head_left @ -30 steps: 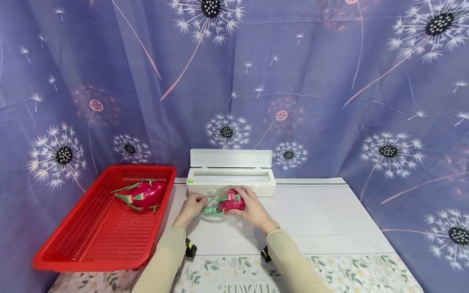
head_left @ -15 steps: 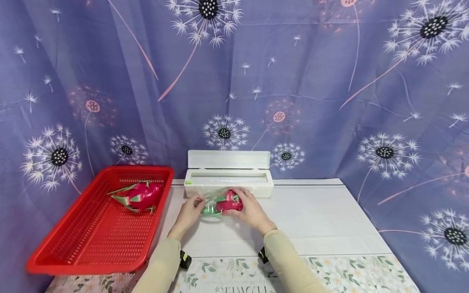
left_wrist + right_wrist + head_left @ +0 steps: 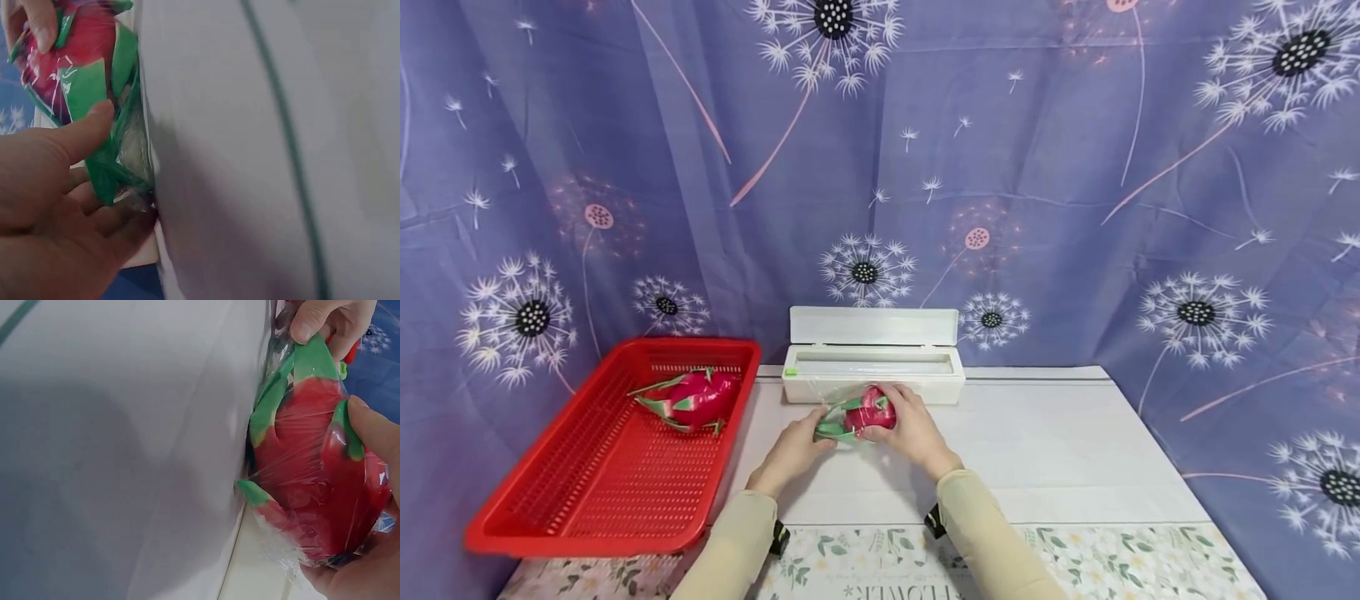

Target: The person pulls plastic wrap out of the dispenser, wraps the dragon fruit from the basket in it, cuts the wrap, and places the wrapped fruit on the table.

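Observation:
A red dragon fruit [image 3: 871, 414] with green scales lies on the white table in front of the white cling film box, covered in clear cling film [image 3: 300, 431]. My right hand [image 3: 917, 429] grips its rounded right end, thumb on the near side. With thumb and fingers, my left hand [image 3: 795, 446] pinches the green tips [image 3: 103, 169] at the left end, film bunched among them. Wrinkled film hugs the fruit in the right wrist view, with a loose crumpled edge near my right palm.
Behind the hands stands the white cling film box [image 3: 872, 388], its lid raised and a roll inside. A red plastic basket [image 3: 617, 492] at the left holds another dragon fruit [image 3: 696, 400]. A floral cloth [image 3: 1112, 554] covers the table's front edge, and a purple curtain [image 3: 1037, 167] hangs behind.
My left hand has shifted from the loose film at the left to the fruit's green tips, drawing the film closer around them. My right hand keeps its grip on the fruit.

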The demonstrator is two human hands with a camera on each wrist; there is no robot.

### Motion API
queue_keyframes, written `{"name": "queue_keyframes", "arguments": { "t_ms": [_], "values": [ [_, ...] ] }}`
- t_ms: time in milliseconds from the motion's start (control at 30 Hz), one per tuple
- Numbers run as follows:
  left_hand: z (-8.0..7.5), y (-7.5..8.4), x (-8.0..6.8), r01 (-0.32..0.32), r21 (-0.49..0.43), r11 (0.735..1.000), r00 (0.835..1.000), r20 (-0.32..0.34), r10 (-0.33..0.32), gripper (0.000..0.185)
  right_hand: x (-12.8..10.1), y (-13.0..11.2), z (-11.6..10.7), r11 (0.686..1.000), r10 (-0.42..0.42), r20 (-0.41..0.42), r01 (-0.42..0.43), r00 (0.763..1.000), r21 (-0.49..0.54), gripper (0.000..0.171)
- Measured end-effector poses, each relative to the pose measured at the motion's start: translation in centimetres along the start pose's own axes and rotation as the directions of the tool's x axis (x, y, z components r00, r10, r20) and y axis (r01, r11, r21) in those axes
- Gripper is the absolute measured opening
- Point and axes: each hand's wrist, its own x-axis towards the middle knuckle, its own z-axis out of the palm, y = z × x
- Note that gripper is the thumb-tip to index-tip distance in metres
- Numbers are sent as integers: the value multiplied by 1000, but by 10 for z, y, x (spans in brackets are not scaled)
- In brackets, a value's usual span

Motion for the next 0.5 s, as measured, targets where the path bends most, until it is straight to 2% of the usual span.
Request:
{"name": "queue_keyframes", "arguments": {
  "t_ms": [133, 300, 400, 500],
  "values": [
    [-3, 0, -3, 13, 43, 999, 999, 42, -14, 65, 1, -1, 2, 999, -37, 10, 38, 999, -29, 85],
    [-12, -2, -4, 20, -60, 998, 998, 67, -16, 56, 1, -4, -2, 996, -37, 45, 40, 998, -83, 86],
    [-17, -2, -1, 47, -129, 990, 999, 33, -43, 46, 3, -11, -9, 990, -38, 62, 46, 997, -130, 87],
    [-21, -1, 3, 95, -179, 979, 993, -53, -106, 37, 10, -23, -17, 983, -78, 69, 89, 995, -163, 82]
  ]
}}
